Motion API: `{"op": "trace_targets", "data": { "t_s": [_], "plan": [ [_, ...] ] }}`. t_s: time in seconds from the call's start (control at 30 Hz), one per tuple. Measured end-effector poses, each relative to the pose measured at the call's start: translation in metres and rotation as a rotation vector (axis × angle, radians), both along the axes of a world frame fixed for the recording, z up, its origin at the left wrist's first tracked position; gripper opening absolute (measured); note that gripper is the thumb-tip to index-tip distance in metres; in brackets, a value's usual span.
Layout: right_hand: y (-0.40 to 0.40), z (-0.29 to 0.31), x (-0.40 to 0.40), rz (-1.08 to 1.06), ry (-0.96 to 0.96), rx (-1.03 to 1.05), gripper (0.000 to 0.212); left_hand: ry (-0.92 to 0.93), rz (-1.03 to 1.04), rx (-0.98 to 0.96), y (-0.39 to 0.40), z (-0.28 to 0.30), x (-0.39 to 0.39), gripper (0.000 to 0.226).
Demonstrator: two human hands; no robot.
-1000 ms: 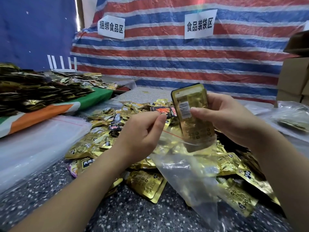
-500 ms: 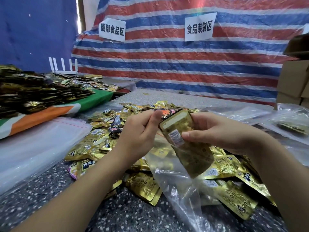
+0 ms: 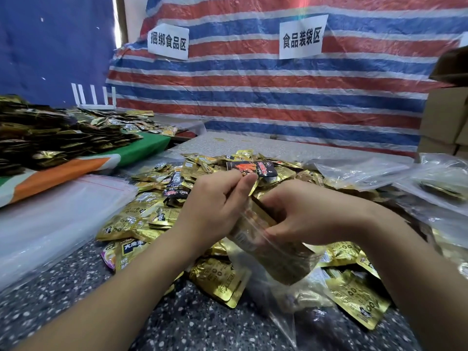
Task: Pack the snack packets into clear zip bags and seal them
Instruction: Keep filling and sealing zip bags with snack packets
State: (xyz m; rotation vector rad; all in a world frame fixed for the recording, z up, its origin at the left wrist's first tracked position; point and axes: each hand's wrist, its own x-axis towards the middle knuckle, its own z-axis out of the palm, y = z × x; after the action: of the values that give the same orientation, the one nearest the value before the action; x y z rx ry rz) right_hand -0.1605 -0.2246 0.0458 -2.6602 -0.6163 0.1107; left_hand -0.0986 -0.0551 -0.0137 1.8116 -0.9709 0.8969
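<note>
Head-worn view, forward-down, close over the table [image 3: 76, 287]

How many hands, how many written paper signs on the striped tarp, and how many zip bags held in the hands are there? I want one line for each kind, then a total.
Hands: 2, left hand and right hand
Paper signs: 2, left sign and right sign
Held zip bag: 1
Total: 5
The gold packets inside it cannot be counted.

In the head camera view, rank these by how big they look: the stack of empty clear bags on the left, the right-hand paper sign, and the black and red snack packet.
1. stack of empty clear bags, though nearness inflates it
2. right-hand paper sign
3. black and red snack packet
</note>
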Motion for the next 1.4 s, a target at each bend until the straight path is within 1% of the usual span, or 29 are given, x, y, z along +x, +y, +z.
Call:
{"op": "trace_targets", "data": {
  "t_s": [0.07,0.1,0.23,0.27,0.37,0.4,0.43,0.47,0.53,0.57,0.63,0.7,0.73,0.8,0.87,0.9,0.97,1.03,1.1,1.27,1.4],
  "plan": [
    [0.001,0.0,0.0,-0.014,-0.041,0.004,0.017,-0.002,0.011,-0.027,0.001,0.002,-0.002,0.045],
    [0.001,0.002,0.001,-0.028,-0.068,0.016,0.017,-0.011,0.021,-0.05,0.001,0.004,-0.003,0.043],
    [-0.002,0.011,-0.003,-0.055,-0.213,0.047,0.018,-0.046,0.056,-0.136,0.004,0.01,-0.007,0.045],
    [-0.001,0.014,-0.005,-0.045,-0.257,0.056,0.022,-0.04,0.06,-0.16,0.005,0.011,-0.008,0.044],
    [0.002,0.02,-0.01,-0.005,-0.385,0.079,0.056,-0.032,0.071,-0.226,0.008,0.016,-0.012,0.044],
    [0.002,0.022,-0.012,0.014,-0.395,0.098,0.06,-0.033,0.076,-0.245,0.009,0.019,-0.014,0.044],
    [0.002,0.024,-0.014,0.036,-0.387,0.102,0.058,-0.035,0.078,-0.264,0.01,0.021,-0.015,0.045],
    [0.002,0.025,-0.016,0.057,-0.379,0.076,0.051,-0.03,0.077,-0.279,0.011,0.023,-0.016,0.045],
    [0.003,0.024,-0.017,0.081,-0.419,0.004,0.024,-0.009,0.071,-0.289,0.014,0.026,-0.016,0.046],
    [0.004,0.024,-0.016,0.082,-0.46,0.004,0.013,0.01,0.064,-0.299,0.015,0.027,-0.017,0.047],
    [0.004,0.024,-0.015,0.081,-0.544,0.063,0.006,0.095,0.001,-0.357,0.014,0.027,-0.018,0.049],
    [0.002,0.027,-0.014,0.063,-0.598,0.103,0.005,0.277,-0.18,-0.462,0.013,0.03,-0.022,0.042],
    [0.0,0.028,-0.013,0.048,-0.612,0.124,0.005,0.385,-0.262,-0.472,0.012,0.031,-0.022,0.041],
    [-0.003,0.029,-0.011,0.015,-0.649,0.191,0.004,0.555,-0.32,-0.371,0.01,0.029,-0.019,0.049],
    [-0.006,0.03,-0.01,-0.016,-0.713,0.246,0.004,0.642,-0.333,-0.274,0.009,0.026,-0.016,0.047],
    [-0.008,0.031,-0.01,-0.032,-0.736,0.277,0.004,0.654,-0.345,-0.262,0.009,0.025,-0.015,0.044],
    [-0.012,0.034,-0.012,-0.057,-0.763,0.355,0.003,0.666,-0.411,-0.301,0.011,0.025,-0.014,0.037],
    [-0.014,0.036,-0.015,-0.058,-0.777,0.41,0.001,0.671,-0.514,-0.363,0.013,0.028,-0.014,0.033],
    [-0.013,0.038,-0.016,-0.036,-0.781,0.436,0.001,0.687,-0.566,-0.398,0.015,0.031,-0.014,0.032],
    [-0.013,0.033,-0.011,-0.056,-0.742,0.429,0.006,0.694,-0.49,-0.382,0.014,0.029,-0.015,0.029],
    [-0.014,0.028,-0.008,-0.065,-0.669,0.44,0.007,0.728,-0.476,-0.39,0.012,0.029,-0.016,0.03]
  ]
}}
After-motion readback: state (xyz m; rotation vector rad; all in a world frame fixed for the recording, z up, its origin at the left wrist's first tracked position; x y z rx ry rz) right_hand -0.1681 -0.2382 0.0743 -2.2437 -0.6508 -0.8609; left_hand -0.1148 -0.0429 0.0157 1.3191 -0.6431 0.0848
